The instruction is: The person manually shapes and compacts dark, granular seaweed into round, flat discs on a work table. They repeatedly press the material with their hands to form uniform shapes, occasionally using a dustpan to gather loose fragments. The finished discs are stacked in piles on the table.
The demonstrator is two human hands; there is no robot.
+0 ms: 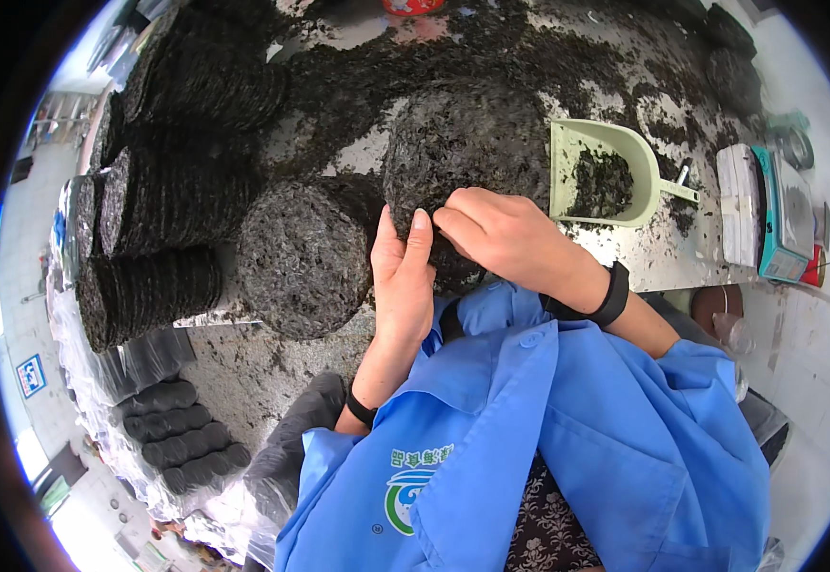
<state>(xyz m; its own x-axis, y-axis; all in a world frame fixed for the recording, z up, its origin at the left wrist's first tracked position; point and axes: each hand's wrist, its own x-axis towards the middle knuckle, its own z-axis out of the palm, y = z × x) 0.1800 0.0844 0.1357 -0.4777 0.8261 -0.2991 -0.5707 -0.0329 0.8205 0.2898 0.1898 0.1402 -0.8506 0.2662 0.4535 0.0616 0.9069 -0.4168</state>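
Note:
A round, dark disc of dried seaweed (467, 138) is tilted up in front of me. My left hand (403, 281) grips its near left edge, with the thumb lying on the face toward me. Close beside that thumb, the curled fingers of my right hand (520, 238) pinch the disc's near edge. The tips of those fingers are partly hidden. Just left of my left hand, the round face of another seaweed disc (303, 259) shows at the front of a row lying on its side.
Long stacks of seaweed discs (172, 195) line the table's left side. A pale green dustpan (639, 181) holding seaweed scraps lies to the right. Beyond it are a white stack (739, 205) and a teal-edged scale (789, 214). Loose flakes (339, 91) cover much of the metal table.

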